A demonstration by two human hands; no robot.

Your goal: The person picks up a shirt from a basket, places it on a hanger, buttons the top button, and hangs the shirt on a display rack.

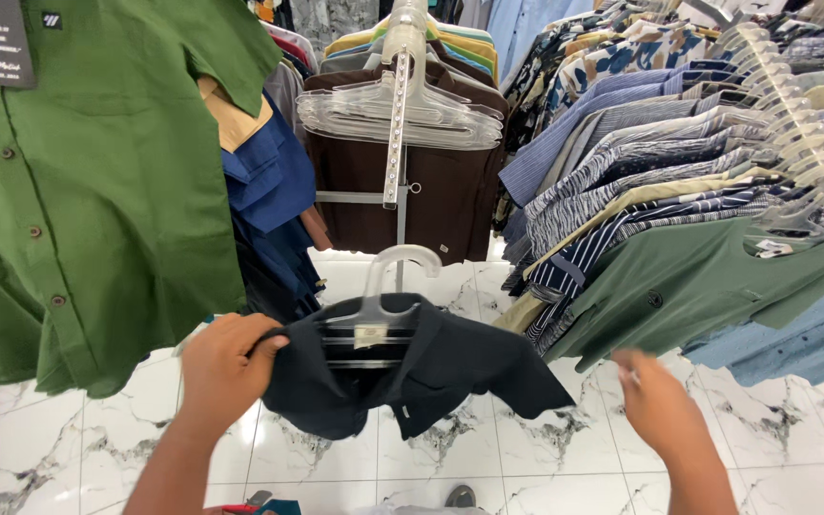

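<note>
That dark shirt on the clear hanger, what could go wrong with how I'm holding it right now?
The dark shirt is gripped only at one shoulder by your left hand, so it could slide off the clear hanger onto the marble floor. Your right hand is off the shirt and blurred in motion, giving no support. The hanger's hook could also snag the green shirt hanging close by.

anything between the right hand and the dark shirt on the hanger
Nothing visible does. The right hand is blurred and apart from the dark shirt, with only bare marble floor showing between them. The left hand already grips the shirt's shoulder.
</note>
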